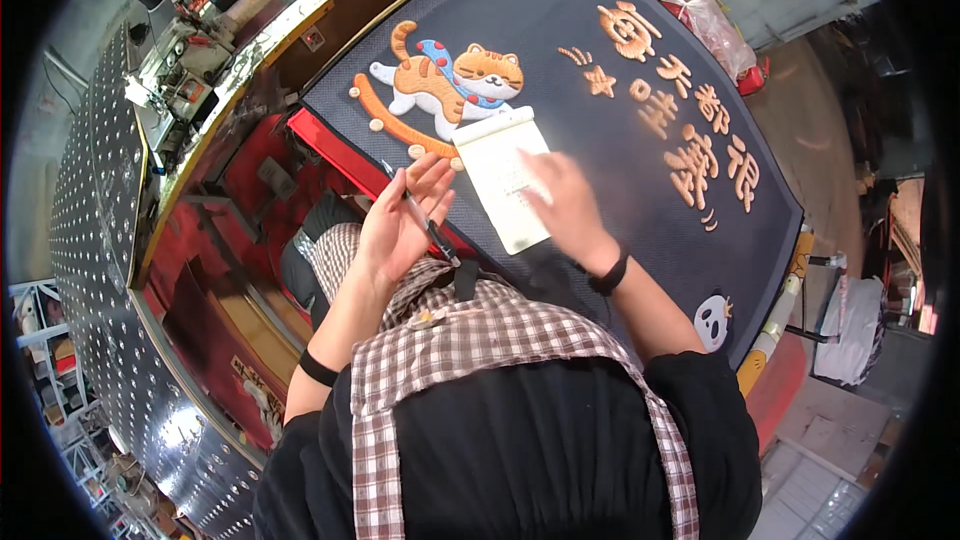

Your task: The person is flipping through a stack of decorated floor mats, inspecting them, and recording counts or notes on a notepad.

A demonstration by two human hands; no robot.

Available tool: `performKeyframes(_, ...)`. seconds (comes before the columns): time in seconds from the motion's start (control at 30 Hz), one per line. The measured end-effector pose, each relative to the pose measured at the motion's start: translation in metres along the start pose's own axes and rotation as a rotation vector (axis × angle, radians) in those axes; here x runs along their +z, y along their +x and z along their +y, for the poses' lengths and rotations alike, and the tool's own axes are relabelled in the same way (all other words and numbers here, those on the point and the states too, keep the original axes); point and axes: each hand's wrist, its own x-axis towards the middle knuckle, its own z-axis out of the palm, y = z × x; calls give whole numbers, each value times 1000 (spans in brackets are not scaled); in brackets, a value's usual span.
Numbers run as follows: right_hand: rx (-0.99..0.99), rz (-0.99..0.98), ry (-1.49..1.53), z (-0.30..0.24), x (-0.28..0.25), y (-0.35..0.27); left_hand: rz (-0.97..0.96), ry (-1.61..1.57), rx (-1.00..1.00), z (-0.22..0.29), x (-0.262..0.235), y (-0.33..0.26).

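My left hand (408, 215) is turned palm up beside the notepad, with a dark pen (432, 226) lying across it, held at the thumb. The notepad (497, 155) is a small pale yellow-green pad with faint handwriting. It rests on a large dark grey mat (590, 130), just below a raised orange-and-white cat figure (445, 80). Over the pad's right edge is my right hand (568, 205), smeared by motion. Its fingers point toward the page, and I cannot tell whether they touch it or how far they are closed.
Raised orange lettering (695, 165) and a panda figure (712, 322) decorate the mat's right side. At the left, a sewing machine (175, 105) stands on a worktable beside a dark dotted panel (100, 230). Plastic bags (700, 20) lie past the mat's far right edge.
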Motion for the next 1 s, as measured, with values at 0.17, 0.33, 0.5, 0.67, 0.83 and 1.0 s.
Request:
performKeyframes(0.17,-301,-39,144,-37,31,-8,-95,-5,-200,-23,11,10)
performKeyframes(0.33,-156,113,269,-24,36,-20,17,336,-396,-65,29,5)
performKeyframes(0.5,587,272,915,9,21,-52,-369,1811,274,-55,3,9)
performKeyframes(0.67,773,219,1227,39,24,-80,-600,2136,364,-53,-9,21)
performKeyframes(0.83,1039,68,1418,-10,-33,-105,-554,2162,446,-63,-21,16)
performKeyframes(1.0,1289,-180,1097,15,-123,-154,-539,2146,490,-64,-21,16)
